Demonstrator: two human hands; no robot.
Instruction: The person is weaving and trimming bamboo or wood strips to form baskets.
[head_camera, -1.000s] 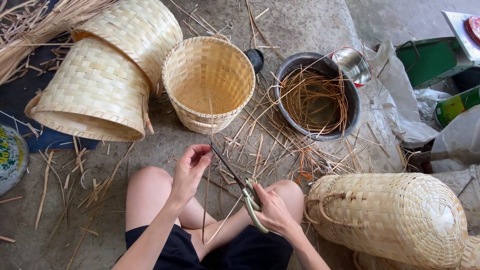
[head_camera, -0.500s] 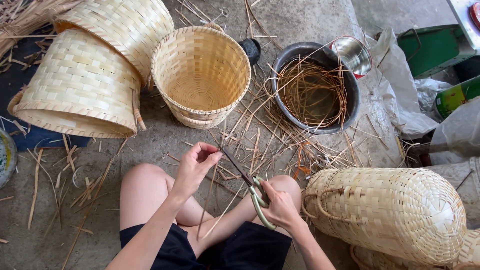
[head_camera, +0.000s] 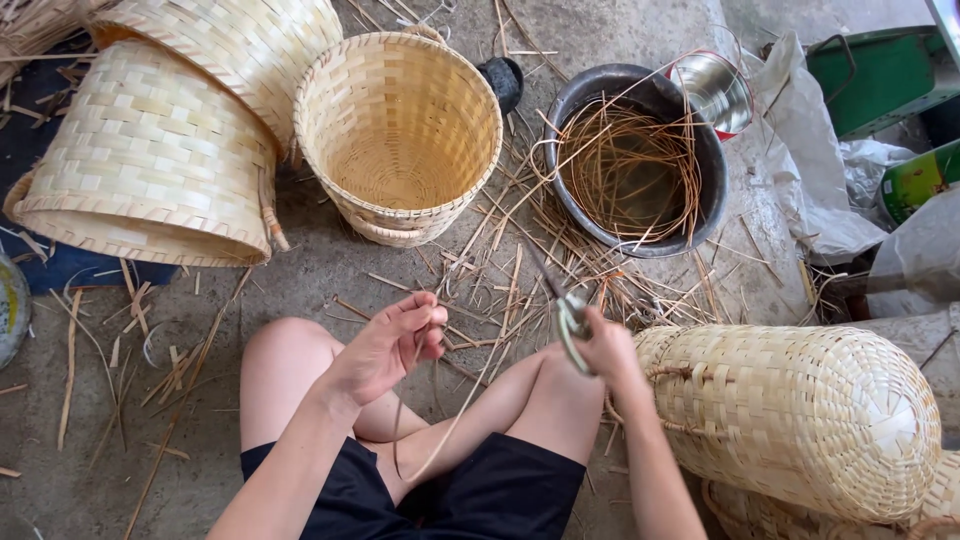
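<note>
A thin bamboo strip (head_camera: 470, 395) hangs in a loop over the person's knees, its long axis running up and right toward the dark basin (head_camera: 590, 215) of soaking strips. The left hand (head_camera: 385, 345) pinches its near end, fingers curled shut. The right hand (head_camera: 600, 350), just right of the strip, is clenched on scissors (head_camera: 565, 310) whose blades point up-left, close beside it
</note>
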